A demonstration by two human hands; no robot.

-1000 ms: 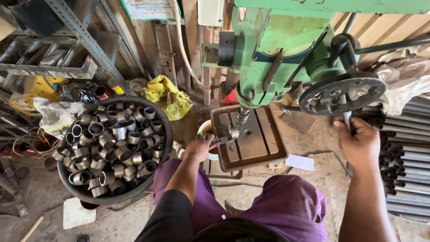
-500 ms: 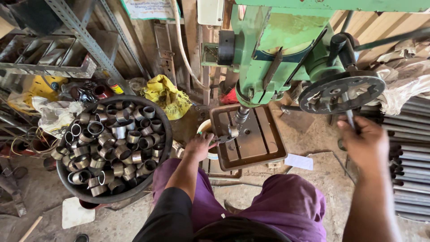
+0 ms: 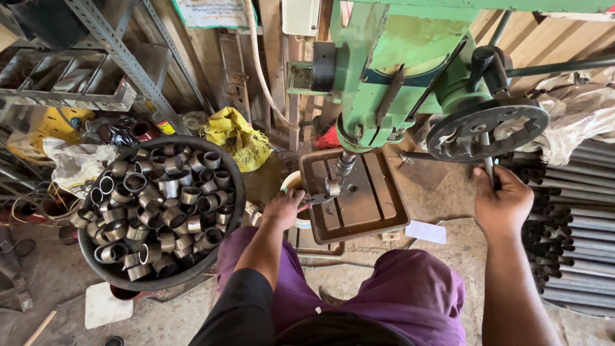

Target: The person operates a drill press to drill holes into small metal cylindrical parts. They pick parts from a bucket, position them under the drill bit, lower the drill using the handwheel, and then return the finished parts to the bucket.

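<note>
A green drill press (image 3: 397,77) stands in front of me, its spindle (image 3: 344,165) lowered toward a small metal ring (image 3: 332,188) on the brown slotted table (image 3: 371,198). My left hand (image 3: 284,209) grips pliers (image 3: 312,200) that clamp the ring under the spindle. My right hand (image 3: 501,202) is closed around a handle of the dark feed wheel (image 3: 487,131) on the machine's right side. My purple trousers (image 3: 397,291) fill the bottom of the view.
A round black tub (image 3: 221,253) full of several short metal rings sits at my left. Metal shelving (image 3: 83,77), a yellow bag (image 3: 238,138) and bags lie behind it. Steel pipes (image 3: 570,224) are stacked at the right. A white paper scrap (image 3: 426,232) lies on the floor.
My right hand has pulled the feed-wheel handle down and the spindle has come lower onto the ring. My left hand stays on the pliers.
</note>
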